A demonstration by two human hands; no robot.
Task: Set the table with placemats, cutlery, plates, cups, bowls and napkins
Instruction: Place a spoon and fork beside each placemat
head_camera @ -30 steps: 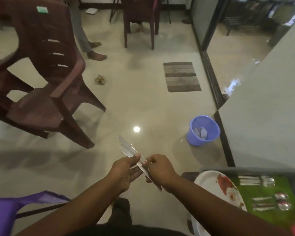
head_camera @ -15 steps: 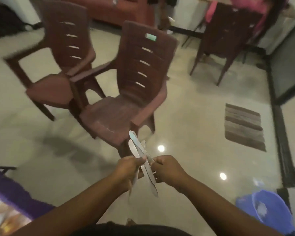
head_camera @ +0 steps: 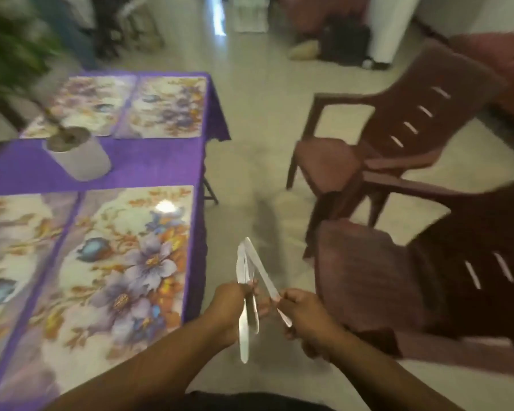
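Now the purple-clothed bench (head_camera: 149, 167) with flowery placemats (head_camera: 110, 262) has come into view. Just right of it, the left hand (head_camera: 229, 307) and right hand (head_camera: 304, 314) each grip shiny metal knives (head_camera: 247, 292), ready for laying.

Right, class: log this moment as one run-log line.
stage: carrying cutlery | left hand: grips silver metal knives | right hand: pinches one silver knife | floral rectangular placemats: laid on purple-clothed table, bare of cutlery
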